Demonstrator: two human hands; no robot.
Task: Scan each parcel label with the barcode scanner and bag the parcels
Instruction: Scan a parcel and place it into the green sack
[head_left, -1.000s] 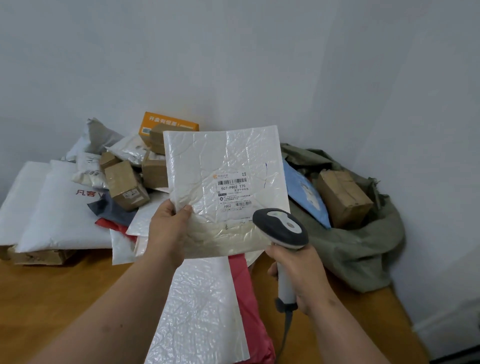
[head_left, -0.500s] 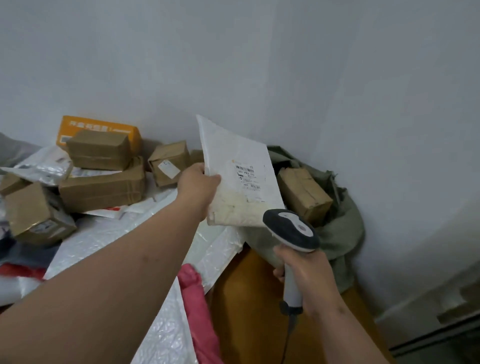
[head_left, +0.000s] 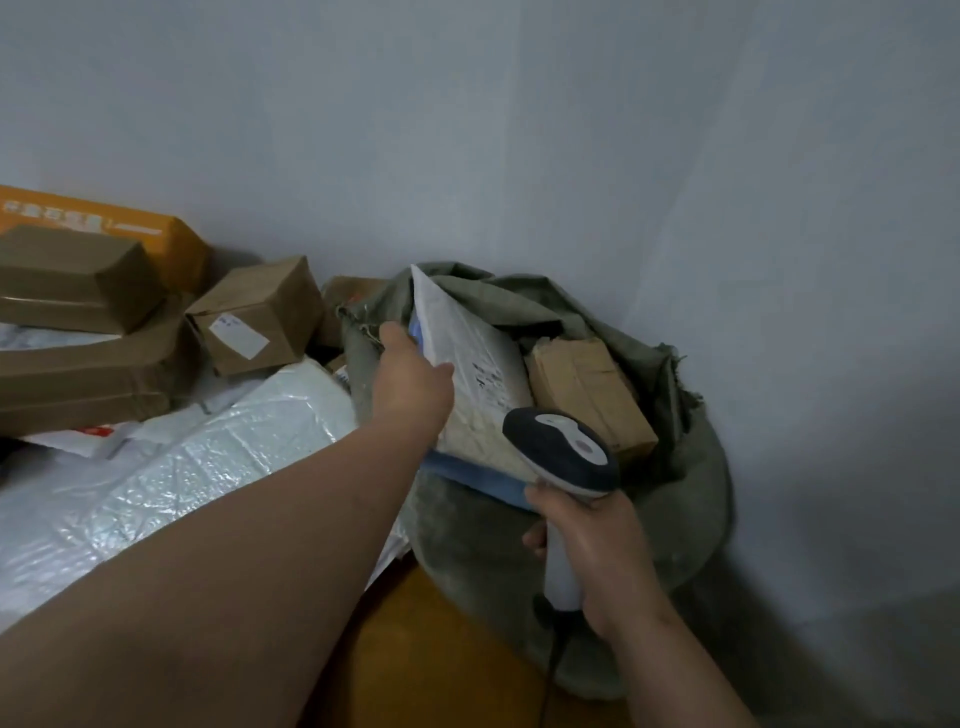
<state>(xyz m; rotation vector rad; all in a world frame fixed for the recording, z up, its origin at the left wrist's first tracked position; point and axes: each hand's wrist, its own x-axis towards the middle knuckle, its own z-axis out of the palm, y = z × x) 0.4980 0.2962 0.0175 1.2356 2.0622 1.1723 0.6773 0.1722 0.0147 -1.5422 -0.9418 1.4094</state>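
Scanner (head_left: 563, 453) gripped in the right hand (head_left: 597, 540), a person's left hand (head_left: 410, 379) now pushes the white padded mailer (head_left: 467, 358), held up for scanning a second ago, into the green sack (head_left: 691, 467) beside a cardboard box (head_left: 587, 384), suggesting one more parcel bagged.

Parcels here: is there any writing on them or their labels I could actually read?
None can be read.
White mailer in the left hand: printed label, too blurred.
Orange box: white characters, blurred.
Brown box: white sticker, marks too small.
White bag: red print, blurred.
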